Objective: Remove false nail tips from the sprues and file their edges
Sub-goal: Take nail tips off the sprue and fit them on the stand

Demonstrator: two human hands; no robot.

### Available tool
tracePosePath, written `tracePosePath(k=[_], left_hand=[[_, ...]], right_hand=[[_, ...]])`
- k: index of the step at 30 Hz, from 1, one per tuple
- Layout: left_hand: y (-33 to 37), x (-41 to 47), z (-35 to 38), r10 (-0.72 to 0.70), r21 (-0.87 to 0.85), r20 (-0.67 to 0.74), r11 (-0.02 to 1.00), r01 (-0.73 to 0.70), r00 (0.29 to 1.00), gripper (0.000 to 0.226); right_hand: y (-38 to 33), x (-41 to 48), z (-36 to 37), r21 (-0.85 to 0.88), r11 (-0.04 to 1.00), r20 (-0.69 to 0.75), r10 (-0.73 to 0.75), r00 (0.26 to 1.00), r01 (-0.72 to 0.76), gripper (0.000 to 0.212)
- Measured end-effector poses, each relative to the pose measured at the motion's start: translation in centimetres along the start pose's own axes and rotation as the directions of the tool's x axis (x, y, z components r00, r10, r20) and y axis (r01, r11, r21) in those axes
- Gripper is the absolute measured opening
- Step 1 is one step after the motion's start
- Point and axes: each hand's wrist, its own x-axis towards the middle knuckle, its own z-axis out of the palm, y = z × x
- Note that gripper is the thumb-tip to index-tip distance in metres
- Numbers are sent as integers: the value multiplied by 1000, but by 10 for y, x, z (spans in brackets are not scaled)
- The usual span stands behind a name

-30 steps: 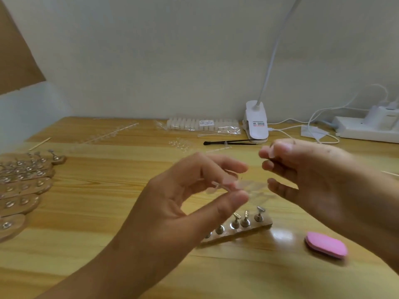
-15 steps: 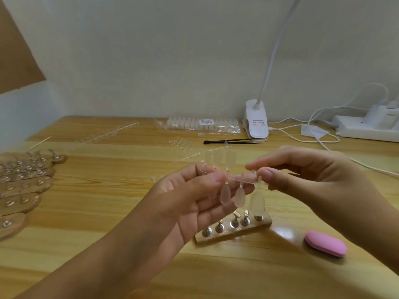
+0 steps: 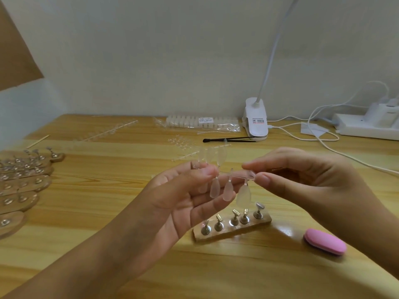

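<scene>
Bridging left hand (image 3: pixel 181 197) and right hand (image 3: pixel 313 180), pinched sprue (image 3: pixel 239 175)

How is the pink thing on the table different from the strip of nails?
The strip of nails is up in the air, pinched by the left hand and right hand; the pink block lies on the table, untouched. The strip is frosted and see-through; the block is solid pink. The strip is a thin bar with nails sticking out; the block is one rounded lump. Both are smaller than the hands.

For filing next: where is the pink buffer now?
Head view, lower right: the pink buffer lies on the table, just right of the wooden stand.
</scene>
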Motion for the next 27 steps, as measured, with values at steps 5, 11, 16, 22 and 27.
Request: tracePosePath(k=[5, 11, 16, 22, 27], left_hand=[[1, 5, -13, 74, 49, -137, 996, -68, 988, 46], [-10, 10, -30, 66, -13, -300, 997, -73, 952, 9], [-12, 10, -33, 61, -37, -299, 996, -75, 952, 15], [-15, 10, -32, 65, 4, -289, 998, -66, 955, 14], [-16, 11, -35, 68, 16, -287, 998, -66, 955, 16]], right_hand=[[15, -6, -4, -436, 887, 74, -134, 988, 153, 21], [17, -12, -1, -636, 725, 257, -123, 959, 263, 28], [17, -12, -1, -637, 724, 265, -117, 957, 265, 28], [17, -13, 3, -641, 713, 282, -126, 951, 284, 29], [16, -13, 5, -645, 707, 285, -129, 950, 290, 31]])
